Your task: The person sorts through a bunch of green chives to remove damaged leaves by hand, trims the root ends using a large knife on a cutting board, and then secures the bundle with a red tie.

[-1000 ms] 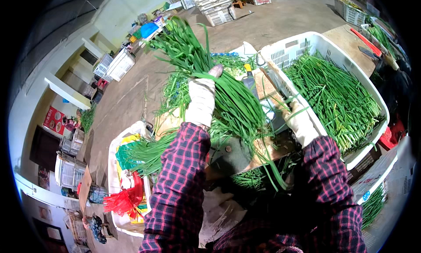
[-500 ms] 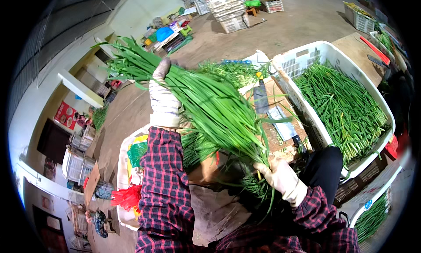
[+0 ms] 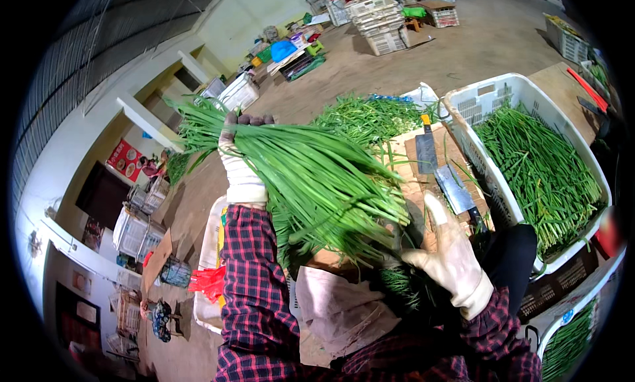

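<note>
My left hand [image 3: 239, 167], in a white glove, grips a thick bundle of long green chives [image 3: 311, 177] near its leafy end and holds it raised and slanted. My right hand [image 3: 446, 253], also gloved, rests flat and spread against the cut root end of the bundle. Below lies a wooden cutting board [image 3: 413, 183] with two cleavers [image 3: 426, 150] on it, the nearer cleaver [image 3: 456, 190] just beside my right thumb.
A white plastic crate [image 3: 476, 104] full of trimmed chives stands at the right. Loose chives [image 3: 370, 114] are heaped beyond the board. A white crate [image 3: 211, 250] with red bags [image 3: 208, 281] sits at my left. Stacked crates [image 3: 380, 21] stand far across the concrete floor.
The bundle has swung up and leftward with my left hand. My right hand has slid off the stalks and now presses open against the cut ends.
</note>
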The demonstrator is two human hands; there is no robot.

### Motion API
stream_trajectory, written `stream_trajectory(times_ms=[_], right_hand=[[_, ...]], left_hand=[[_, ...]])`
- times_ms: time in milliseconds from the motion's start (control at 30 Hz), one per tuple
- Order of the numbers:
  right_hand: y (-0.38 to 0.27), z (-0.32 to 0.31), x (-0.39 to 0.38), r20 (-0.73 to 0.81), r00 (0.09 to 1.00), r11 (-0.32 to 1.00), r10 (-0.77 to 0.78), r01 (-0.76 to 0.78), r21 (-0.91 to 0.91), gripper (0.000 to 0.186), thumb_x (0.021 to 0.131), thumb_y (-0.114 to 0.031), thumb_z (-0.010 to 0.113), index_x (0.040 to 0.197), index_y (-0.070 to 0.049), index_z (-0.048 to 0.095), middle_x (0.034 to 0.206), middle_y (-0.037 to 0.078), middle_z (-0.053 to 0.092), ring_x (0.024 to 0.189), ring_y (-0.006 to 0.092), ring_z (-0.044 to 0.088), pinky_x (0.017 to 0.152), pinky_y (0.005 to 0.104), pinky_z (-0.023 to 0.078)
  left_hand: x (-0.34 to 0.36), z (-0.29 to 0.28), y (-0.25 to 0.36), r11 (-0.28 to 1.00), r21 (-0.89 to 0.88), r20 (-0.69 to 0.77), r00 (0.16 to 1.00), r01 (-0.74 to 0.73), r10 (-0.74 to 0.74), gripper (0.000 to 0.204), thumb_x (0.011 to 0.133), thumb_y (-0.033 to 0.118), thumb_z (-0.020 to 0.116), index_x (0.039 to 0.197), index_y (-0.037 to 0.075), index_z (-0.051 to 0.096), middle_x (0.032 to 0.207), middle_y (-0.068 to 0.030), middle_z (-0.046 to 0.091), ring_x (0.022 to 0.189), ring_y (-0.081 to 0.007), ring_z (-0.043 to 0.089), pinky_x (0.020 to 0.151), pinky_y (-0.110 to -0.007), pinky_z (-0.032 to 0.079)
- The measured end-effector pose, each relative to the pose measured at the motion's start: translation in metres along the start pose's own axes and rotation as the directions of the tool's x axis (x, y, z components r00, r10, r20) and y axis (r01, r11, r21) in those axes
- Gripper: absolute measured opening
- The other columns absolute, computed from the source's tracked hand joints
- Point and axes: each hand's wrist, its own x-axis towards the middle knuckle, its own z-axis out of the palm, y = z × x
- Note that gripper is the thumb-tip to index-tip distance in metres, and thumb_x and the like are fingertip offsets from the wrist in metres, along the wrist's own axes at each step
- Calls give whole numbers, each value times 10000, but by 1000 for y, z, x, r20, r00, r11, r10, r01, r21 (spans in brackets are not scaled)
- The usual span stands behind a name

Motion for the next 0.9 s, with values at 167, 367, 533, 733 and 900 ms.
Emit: stream_trajectory(times_ms=[167,367,533,733,900], right_hand=[[-1,36,44,-38,981,976,-192,195,98,321,832,-174,719,1091,-1,641,976,183,669,922,339,649,815,374,528],[32,27,-71,390,921,998,8,15,-57,146,828,-172,660,937,-78,638,669,136,611,659,335,638,581,433,510],[11,9,-37,169,974,964,152,-184,192,489,838,-320,695,1218,-30,589,1064,195,675,886,317,661,825,367,505],[20,41,32,456,886,124,88,-464,877,319,979,-306,584,1163,-48,623,1002,11,651,914,104,592,803,300,485],[24,58,15,125,984,459,127,-170,872,328,961,-157,594,1260,-30,550,1178,62,617,1064,149,598,923,285,476]], left_hand=[[-4,32,-47,998,-40,-44,998,41,-43,269,884,286,669,773,61,571,705,-66,561,708,-215,561,914,-433,493],[3,-1,-6,987,-144,149,988,70,-48,272,879,311,688,793,79,576,715,-17,581,735,-186,587,1002,-429,443],[-19,7,3,981,-192,122,992,39,-15,253,876,298,702,830,84,575,765,14,608,767,-181,600,1026,-446,427],[-15,50,-31,993,-82,285,957,83,-57,210,903,291,645,897,81,641,882,-15,671,910,-225,653,1084,-499,383],[-23,45,-29,1000,2,193,981,21,-21,215,892,285,662,897,70,655,869,-24,677,862,-205,649,1075,-509,378]])
